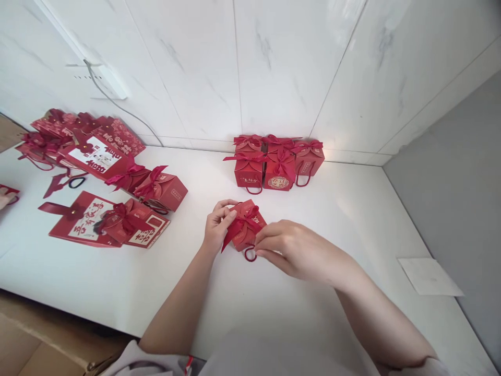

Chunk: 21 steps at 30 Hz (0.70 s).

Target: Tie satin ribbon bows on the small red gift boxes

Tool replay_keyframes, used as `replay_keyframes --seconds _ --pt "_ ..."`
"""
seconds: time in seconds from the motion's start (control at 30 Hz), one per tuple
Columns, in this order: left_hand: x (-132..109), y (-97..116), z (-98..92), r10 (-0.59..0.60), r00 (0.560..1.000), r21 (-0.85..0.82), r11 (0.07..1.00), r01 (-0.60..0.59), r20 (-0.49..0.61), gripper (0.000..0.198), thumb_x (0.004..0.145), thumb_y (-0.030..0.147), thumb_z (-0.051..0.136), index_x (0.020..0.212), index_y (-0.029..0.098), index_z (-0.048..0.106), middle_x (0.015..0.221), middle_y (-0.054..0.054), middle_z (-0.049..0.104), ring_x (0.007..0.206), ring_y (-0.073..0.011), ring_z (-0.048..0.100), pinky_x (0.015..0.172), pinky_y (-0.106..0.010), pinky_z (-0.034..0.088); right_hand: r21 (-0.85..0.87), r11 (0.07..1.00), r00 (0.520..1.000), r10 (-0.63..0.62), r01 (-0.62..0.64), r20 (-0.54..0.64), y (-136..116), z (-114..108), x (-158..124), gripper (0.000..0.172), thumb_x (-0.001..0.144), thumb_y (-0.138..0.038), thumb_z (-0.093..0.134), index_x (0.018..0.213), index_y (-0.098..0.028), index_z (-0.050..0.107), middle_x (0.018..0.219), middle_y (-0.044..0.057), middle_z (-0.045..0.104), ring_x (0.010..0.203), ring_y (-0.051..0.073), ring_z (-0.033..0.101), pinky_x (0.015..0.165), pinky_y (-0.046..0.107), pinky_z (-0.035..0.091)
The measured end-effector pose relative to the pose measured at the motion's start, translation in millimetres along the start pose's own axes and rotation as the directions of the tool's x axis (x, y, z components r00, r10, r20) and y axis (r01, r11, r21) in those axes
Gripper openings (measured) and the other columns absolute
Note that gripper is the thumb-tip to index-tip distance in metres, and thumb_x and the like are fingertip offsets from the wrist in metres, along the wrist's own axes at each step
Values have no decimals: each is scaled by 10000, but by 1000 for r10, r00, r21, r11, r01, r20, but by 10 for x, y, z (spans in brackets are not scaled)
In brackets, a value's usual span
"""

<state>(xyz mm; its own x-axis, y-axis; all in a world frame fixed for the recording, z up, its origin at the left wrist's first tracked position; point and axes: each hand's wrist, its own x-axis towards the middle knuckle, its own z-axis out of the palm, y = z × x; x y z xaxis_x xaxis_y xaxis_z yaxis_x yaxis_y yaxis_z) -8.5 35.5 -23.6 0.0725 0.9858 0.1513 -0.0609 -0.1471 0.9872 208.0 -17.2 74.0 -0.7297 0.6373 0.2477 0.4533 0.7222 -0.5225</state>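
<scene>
A small red gift box (246,230) with a ribbon bow on top sits on the white table (242,308) between my hands. My left hand (219,223) grips its left side, with the thumb on the ribbon. At the box's right side is my right hand (287,245), its fingers pinched together by the dark red cord loop (250,254). Whether the fingertips hold the cord or the box edge is too small to tell.
Several bowed red boxes (279,166) stand against the tiled wall. Red bags (82,222) and more boxes (166,190) cover the left side. Another person's hand (5,197) shows at the far left edge. A cardboard box (50,339) is at lower left.
</scene>
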Motion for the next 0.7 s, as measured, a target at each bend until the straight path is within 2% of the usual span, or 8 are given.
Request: replay_keyframes --seconds 0.1,0.2,0.3,0.4,0.47,0.57,0.63,0.7 --pt "2 10 -13 -57 998 -45 997 58 17 341 849 348 645 566 163 600 1113 -78 597 1033 -228 578 873 -330 467 -57 998 999 -32 30 -42 -24 139 59 151 949 -245 540 913 -195 678 1014 61 657 952 185 600 868 357 472" --pt "9 27 -19 -103 995 -105 989 103 4 391 877 410 586 574 165 617 1148 -84 606 1028 -239 584 873 -345 481 -203 967 986 -166 156 -32 -59 509 200 165 932 -300 562 992 -171 647 1173 102 612 1114 242 544 1043 463 379" --pt "23 35 -24 -134 991 -154 979 131 -9 494 889 486 532 509 172 531 1118 -77 631 1015 -231 591 891 -349 481 -428 889 974 -214 164 -72 -44 879 319 218 970 -131 413 1086 -135 598 1090 118 642 1041 236 563 1098 525 302" --pt "34 16 -32 -128 992 -150 980 127 0 509 881 541 516 529 173 541 1099 -81 637 1031 -230 590 922 -344 468 -484 868 962 -214 108 -168 27 1039 358 316 958 -37 345 1159 -129 570 950 93 667 931 219 583 1043 500 356" --pt "33 -6 -36 -89 996 -105 991 89 4 475 868 530 548 559 170 563 1110 -91 628 1078 -242 577 945 -343 456 -398 915 953 -176 66 -246 84 988 346 309 953 -30 357 1141 -129 581 901 80 675 885 206 588 979 446 409" --pt "20 -30 -32 -49 999 -10 999 49 2 372 810 427 673 581 171 527 1120 -87 611 1080 -250 580 945 -357 451 -114 993 944 -38 1 -326 155 704 290 268 942 -75 433 1155 -150 577 1000 84 686 879 193 598 843 358 469" --pt "11 -37 -17 -42 999 30 999 43 -17 372 781 373 715 581 176 470 1097 -81 615 1050 -244 591 933 -365 451 84 996 972 12 8 -233 192 447 232 259 925 -84 475 1146 -178 573 993 63 687 856 178 604 810 337 476" --pt "4 -39 5 -36 999 49 998 38 -35 395 780 362 716 580 179 428 1079 -79 619 1030 -238 596 921 -366 453 215 976 996 -28 46 -86 223 218 162 185 919 -80 491 977 -206 613 928 21 689 826 148 608 813 312 473"
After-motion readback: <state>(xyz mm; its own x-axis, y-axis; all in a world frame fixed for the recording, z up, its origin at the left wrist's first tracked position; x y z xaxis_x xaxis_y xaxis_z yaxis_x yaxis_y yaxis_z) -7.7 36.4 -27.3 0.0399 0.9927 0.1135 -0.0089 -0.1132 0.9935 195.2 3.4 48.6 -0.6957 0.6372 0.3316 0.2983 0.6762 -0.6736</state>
